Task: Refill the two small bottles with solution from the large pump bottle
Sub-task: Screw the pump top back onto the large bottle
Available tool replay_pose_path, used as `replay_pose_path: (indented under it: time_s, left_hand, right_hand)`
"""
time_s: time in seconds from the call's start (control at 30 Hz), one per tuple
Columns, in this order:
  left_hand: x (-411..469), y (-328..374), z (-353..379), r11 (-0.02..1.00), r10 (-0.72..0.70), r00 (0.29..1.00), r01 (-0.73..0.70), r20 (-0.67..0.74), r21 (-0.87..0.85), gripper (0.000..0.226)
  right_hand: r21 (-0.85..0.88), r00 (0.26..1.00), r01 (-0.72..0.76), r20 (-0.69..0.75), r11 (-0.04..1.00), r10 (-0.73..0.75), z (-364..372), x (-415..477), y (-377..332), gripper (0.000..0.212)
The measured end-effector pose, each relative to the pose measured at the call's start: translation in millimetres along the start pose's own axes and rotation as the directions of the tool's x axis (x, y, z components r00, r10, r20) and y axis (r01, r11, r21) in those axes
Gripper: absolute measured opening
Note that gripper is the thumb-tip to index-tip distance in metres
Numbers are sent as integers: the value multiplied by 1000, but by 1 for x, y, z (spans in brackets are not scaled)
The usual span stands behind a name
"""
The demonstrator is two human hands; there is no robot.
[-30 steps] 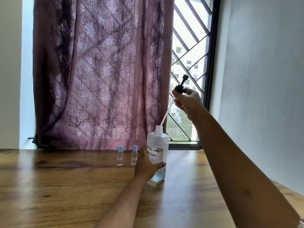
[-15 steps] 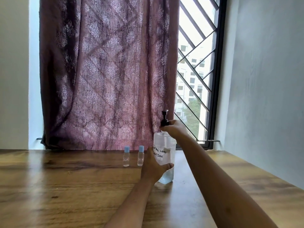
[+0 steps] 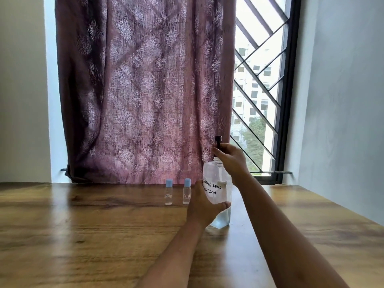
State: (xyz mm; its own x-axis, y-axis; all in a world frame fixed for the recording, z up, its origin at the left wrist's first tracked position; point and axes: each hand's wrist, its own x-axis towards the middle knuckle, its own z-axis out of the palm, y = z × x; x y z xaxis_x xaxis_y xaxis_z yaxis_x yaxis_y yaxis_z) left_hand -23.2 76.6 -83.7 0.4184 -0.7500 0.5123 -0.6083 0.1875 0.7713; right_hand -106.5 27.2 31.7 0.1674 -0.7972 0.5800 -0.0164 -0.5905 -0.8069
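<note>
On the wooden table (image 3: pixel 83 235), by the curtain (image 3: pixel 141 90), the clear contact lens solution pump bottle (image 3: pixel 219 181) stands upright. The left hand (image 3: pixel 204 207) wraps its labelled body; the right hand (image 3: pixel 231 157) pinches the black pump head (image 3: pixel 218 142) at the neck. Beside it stand the nearer small bottle (image 3: pixel 186 191) and the farther small bottle (image 3: pixel 168 192), both capped. With liquid seemingly only low down, the pump bottle is probably light, smooth and tippy, so mid-body looks the best hold.

A handwritten white label (image 3: pixel 214 189) on the large pump bottle (image 3: pixel 220 175) reads "LENS" above "…OLUTION"; its first word is unclear. At its nine o'clock, the tiny labels on the nearer small bottle (image 3: pixel 186 192) and the farther small bottle (image 3: pixel 168 192) are unreadable.
</note>
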Motion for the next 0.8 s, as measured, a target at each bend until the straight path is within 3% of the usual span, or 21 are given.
replay_pose_path:
  time_s: [0.17,0.27,0.47,0.7,0.8]
  left_hand:
    - [0,1,2,999,18,1000,-18,-2,50,92]
    - [0,1,4,997,24,1000,-23,-6,71,93]
    - [5,-4,6,996,8,1000,-8,1,84,95]
    - [6,-4,8,995,14,1000,-14,-1,94,94]
    - [5,-3,10,991,39,999,-42,24,128,96]
  right_hand:
    - [-103,997,16,-69,995,-23,0,6,7,47]
    - [-170,999,24,-40,985,-31,3,7,8,53]
    - [26,991,70,115,997,-73,-3,1,13,32]
    - [70,993,112,38,991,-115,-9,-4,20,31]
    - [7,994,113,-3,994,-113,-11,-2,18,42]
